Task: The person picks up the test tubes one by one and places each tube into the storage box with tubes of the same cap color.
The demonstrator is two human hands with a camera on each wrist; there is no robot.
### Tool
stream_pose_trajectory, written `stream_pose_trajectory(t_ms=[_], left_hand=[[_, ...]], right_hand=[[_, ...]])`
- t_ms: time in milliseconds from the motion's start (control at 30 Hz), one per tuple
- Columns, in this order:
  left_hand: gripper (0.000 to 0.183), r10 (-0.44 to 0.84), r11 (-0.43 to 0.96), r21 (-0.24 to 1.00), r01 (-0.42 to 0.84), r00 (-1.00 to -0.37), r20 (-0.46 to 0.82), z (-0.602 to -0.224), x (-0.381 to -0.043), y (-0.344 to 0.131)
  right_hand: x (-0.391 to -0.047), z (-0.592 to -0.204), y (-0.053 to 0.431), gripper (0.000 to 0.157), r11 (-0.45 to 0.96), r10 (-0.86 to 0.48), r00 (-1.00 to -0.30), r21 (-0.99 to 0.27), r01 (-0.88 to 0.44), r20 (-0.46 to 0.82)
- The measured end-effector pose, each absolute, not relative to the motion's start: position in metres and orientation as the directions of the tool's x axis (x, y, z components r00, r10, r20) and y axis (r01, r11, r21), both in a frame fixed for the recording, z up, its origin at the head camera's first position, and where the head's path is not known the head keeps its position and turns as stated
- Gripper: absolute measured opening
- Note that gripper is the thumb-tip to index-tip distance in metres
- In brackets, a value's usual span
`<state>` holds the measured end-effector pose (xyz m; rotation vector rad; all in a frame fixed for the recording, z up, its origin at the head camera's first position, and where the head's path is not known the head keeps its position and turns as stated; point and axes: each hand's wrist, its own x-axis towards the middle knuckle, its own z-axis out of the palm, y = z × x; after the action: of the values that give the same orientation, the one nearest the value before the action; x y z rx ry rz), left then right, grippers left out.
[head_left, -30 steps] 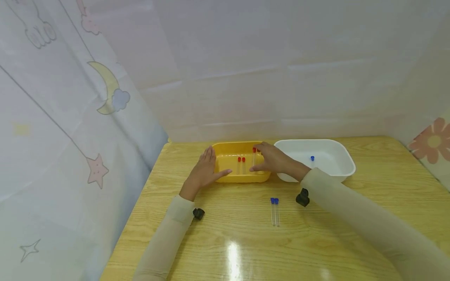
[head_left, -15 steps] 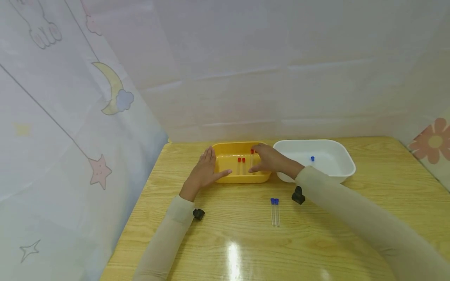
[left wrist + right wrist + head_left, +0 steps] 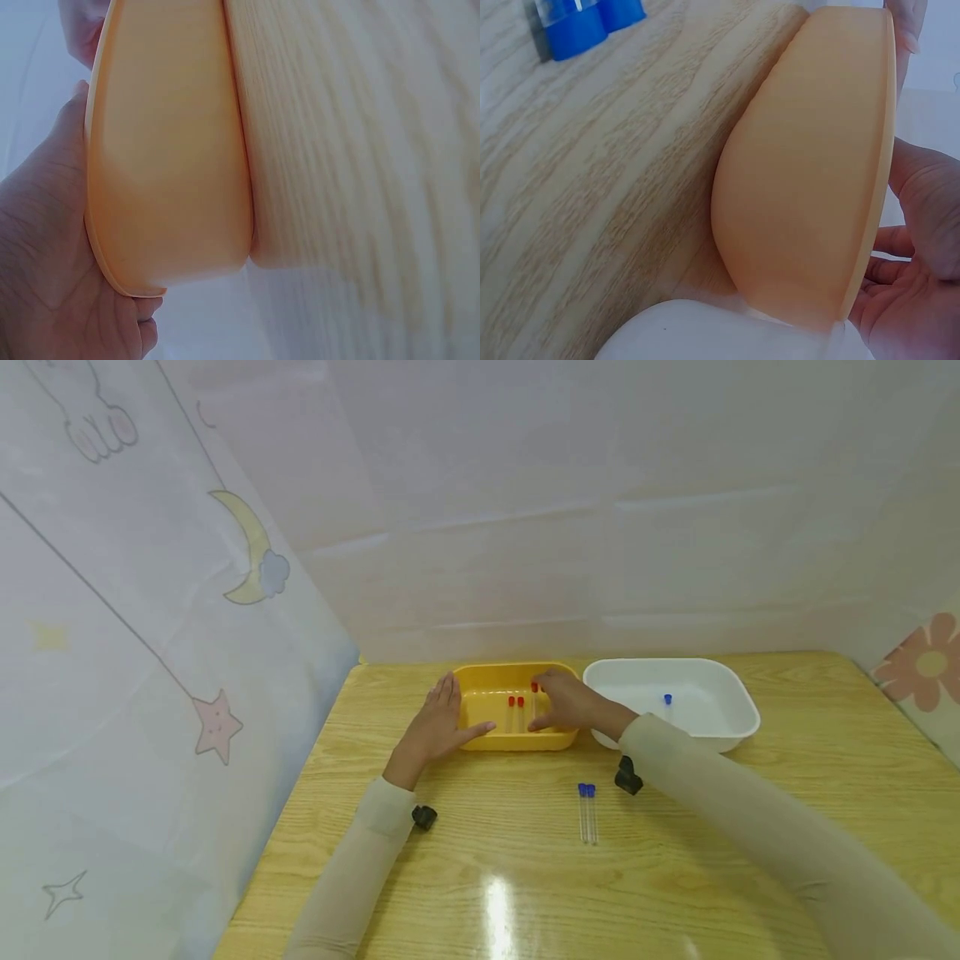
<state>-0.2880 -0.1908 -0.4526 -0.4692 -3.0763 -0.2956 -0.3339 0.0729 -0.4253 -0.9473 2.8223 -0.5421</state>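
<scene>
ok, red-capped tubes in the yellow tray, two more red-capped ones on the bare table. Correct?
One slip: the two tubes on the table have blue caps, per the head view. The red-capped tubes are in the yellow tray.

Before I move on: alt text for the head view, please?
Left hand against the left end of a yellow tray, right hand at a red-capped tube inside, beside two others. A white tray at right shows one blue cap; two blue-capped tubes lie on the table in front.
</scene>
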Motion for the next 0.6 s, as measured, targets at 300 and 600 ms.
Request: stream_pose_trajectory(t_ms=[300,600], left_hand=[[0.117,0.287,0.938,0.192,0.287,-0.958,0.032,-0.4525,-0.2877,-0.1913],[0.117,0.294,0.938,0.178,0.298,-0.955,0.051,-0.4536,-0.2888,-0.1920]], right_hand=[[-0.3379,-0.4326,0.0673,0.085,0.739,-0.616,-0.788,-0.348,-0.578,0.001],[-0.3392,-0.4353,0.0636,0.076,0.741,-0.621,-0.784,-0.318,-0.591,0.008]])
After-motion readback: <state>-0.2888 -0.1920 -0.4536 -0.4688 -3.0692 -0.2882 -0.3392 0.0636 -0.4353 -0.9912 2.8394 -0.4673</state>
